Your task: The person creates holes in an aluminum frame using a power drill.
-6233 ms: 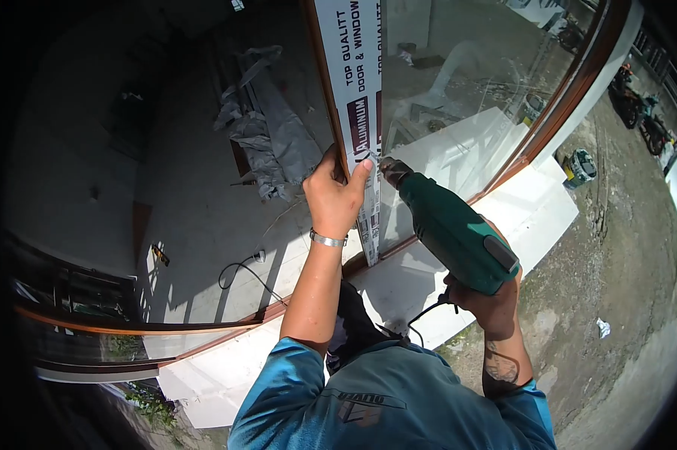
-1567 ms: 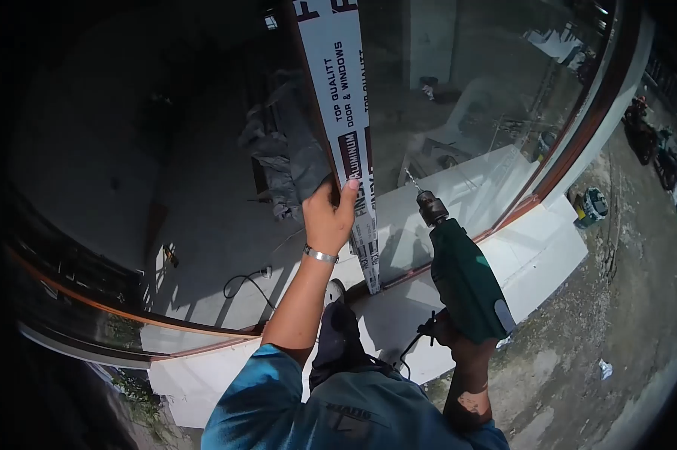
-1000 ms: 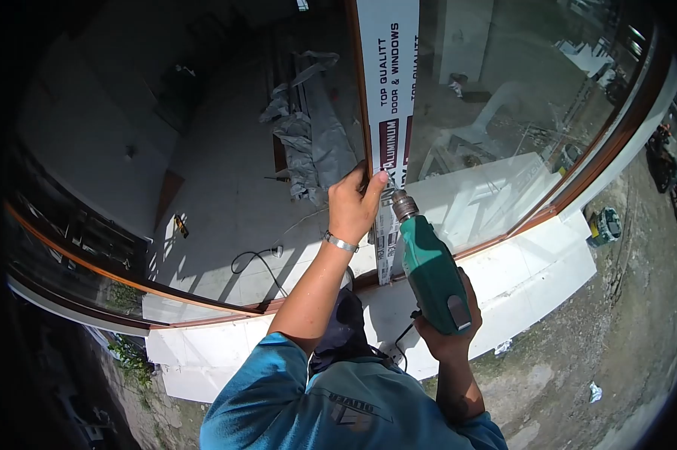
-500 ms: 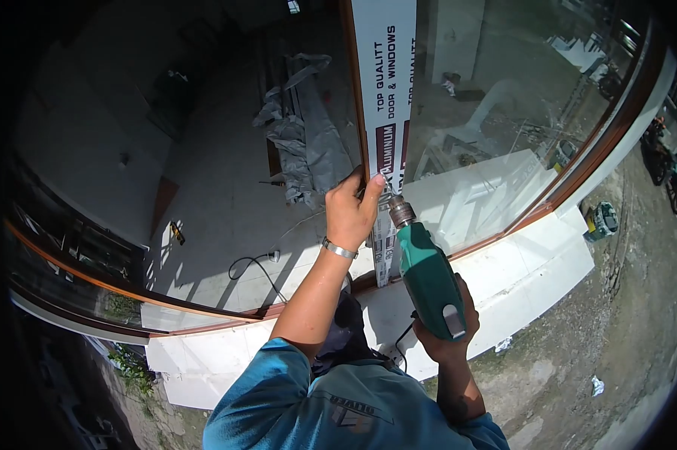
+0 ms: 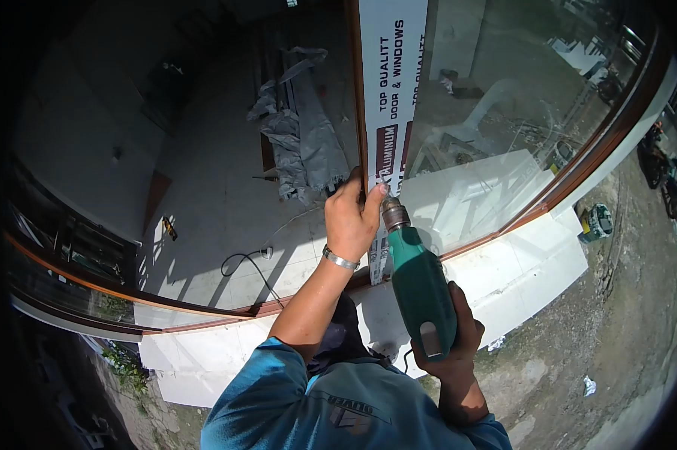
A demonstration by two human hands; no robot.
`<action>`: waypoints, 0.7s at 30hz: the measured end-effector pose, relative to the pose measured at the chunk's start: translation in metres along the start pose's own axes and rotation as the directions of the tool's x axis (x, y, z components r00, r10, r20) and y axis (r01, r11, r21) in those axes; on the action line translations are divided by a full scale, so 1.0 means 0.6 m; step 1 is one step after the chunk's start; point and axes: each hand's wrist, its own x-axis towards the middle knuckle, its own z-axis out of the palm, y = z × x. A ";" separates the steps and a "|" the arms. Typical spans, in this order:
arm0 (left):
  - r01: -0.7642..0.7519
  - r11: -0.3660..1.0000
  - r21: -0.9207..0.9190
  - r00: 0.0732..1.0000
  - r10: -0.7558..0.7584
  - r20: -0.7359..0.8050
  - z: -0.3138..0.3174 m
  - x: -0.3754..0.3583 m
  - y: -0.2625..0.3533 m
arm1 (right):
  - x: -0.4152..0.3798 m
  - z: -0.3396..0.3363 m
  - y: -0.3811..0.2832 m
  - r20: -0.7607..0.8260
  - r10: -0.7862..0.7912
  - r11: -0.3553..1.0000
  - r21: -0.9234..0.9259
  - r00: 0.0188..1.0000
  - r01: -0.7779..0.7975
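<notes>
Work at an upright profile of a glazed frame, seen from above. The left hand [image 5: 352, 221] grasps the edge of the profile [image 5: 393, 82], its fingers curled behind the brown border and its thumb laid along the front, which is covered by smooth white film printed in dark lettering and maroon blocks. A banded metal wristband [image 5: 340, 259] circles the left wrist. The right hand [image 5: 462, 337] is clenched around the handle of the power drill [image 5: 421, 289], whose rounded, dark green casing slants up towards the profile, just below the left thumb. The drill's ridged, cylindrical metal chuck [image 5: 396, 216] lies close to the printed face; whether the bit meets the surface is hard to make out, the thumb and chuck crowding the spot. To the right of the profile stands a flat, reflective glass pane [image 5: 481, 142] in a brown frame, bordered below by a pale, smooth step [image 5: 496, 285]. Beyond the profile, on the light floor [image 5: 211, 232] indoors, lie crumpled grey sheeting [image 5: 304, 142] and a looped black cord [image 5: 233, 262] with a plug. Outside, a round bucket [image 5: 598, 222] stands on rough, stained ground [image 5: 571, 322].
</notes>
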 end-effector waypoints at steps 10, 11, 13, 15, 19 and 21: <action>-0.021 0.998 -0.061 0.999 0.018 -0.048 0.008 -0.002 -0.005 | -0.031 0.032 0.027 -0.010 -0.153 0.970 -0.192 0.988 0.148; -0.022 0.997 -0.068 0.999 0.019 -0.043 0.008 -0.002 -0.003 | -0.033 0.033 0.025 0.015 -0.142 0.966 -0.214 0.990 0.142; 0.008 0.994 -0.111 0.999 -0.012 -0.037 0.008 -0.003 -0.001 | -0.033 0.037 0.025 0.035 -0.126 0.961 -0.242 0.991 0.131; -0.010 0.996 -0.092 1.000 0.008 -0.017 0.009 -0.004 -0.013 | -0.027 0.042 0.035 -0.017 -0.131 0.975 -0.184 0.991 0.126; -0.157 0.985 -0.066 0.986 0.153 -0.062 0.010 0.004 -0.033 | 0.002 0.048 0.019 0.006 -0.161 0.956 -0.245 0.987 0.158; -0.100 0.993 -0.064 0.995 0.099 -0.027 0.008 0.005 -0.037 | -0.001 0.032 0.000 0.000 -0.136 0.961 -0.242 0.991 0.132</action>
